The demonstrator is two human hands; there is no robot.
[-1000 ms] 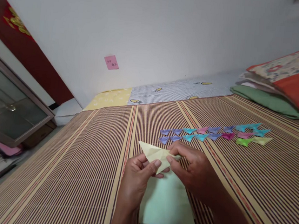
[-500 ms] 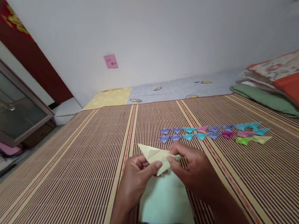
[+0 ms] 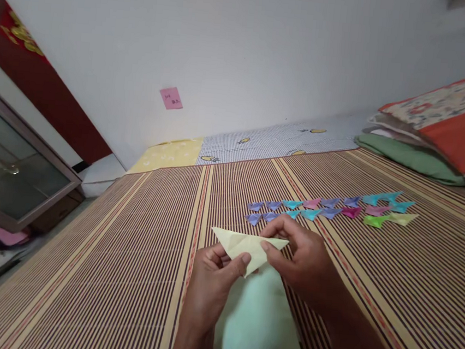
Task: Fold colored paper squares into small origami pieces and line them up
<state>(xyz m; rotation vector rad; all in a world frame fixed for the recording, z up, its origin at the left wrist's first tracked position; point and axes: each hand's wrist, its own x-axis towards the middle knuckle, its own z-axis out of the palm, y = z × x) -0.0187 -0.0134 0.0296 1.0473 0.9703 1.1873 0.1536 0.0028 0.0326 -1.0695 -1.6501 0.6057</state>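
A pale yellow sheet of paper (image 3: pixel 246 246), folded into a triangle with its point down, is held up between both hands. My left hand (image 3: pixel 214 274) pinches its lower left part, thumb in front and fingers behind. On the upper right, my right hand (image 3: pixel 295 249) grips the paper between thumb and fingers near the top edge. Below the hands lies a light green stack of square paper (image 3: pixel 262 320) on the striped mat; its far end is hidden behind the hands and the folded piece.
Two rows of small folded paper boats, among them a bright green boat (image 3: pixel 376 221), stand beyond my right hand on the striped mat (image 3: pixel 138 253). Folded bedding (image 3: pixel 446 129) is piled at the right. A pink note (image 3: pixel 171 98) sticks to the wall. A glass-doored cabinet (image 3: pixel 16 159) stands left.
The folded paper's right side has flattened, so its right corner now shows past my right thumb and the top edge runs straighter. Both hands keep hold; the view has shifted slightly.
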